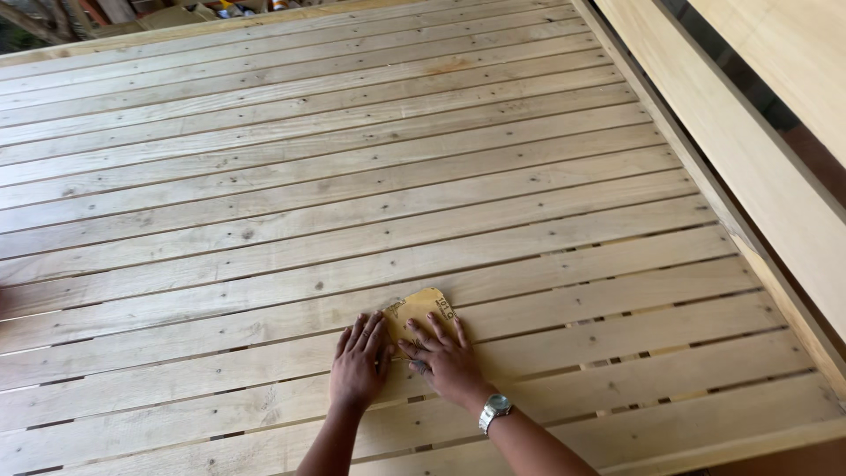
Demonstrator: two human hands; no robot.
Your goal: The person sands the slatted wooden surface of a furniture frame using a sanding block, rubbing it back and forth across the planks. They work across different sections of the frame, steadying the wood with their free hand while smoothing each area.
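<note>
Wood: slatted panel (pixel 352 194), pale planks.
Sandpaper (pixel 419 310): yellow sheet, laid on the panel.
Left hand (pixel 358 363): flat beside the sandpaper, fingers spread.
Right hand (pixel 445 357): pressed on the sandpaper, fingers extended; wristwatch (pixel 495 408) worn.

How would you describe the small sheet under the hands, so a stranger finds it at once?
Look at the wide slatted wooden panel, near its lower middle. There both hands, left hand and right hand, press a sandpaper sheet. It is yellowish-tan, the only paper on bare pale wood.
</note>
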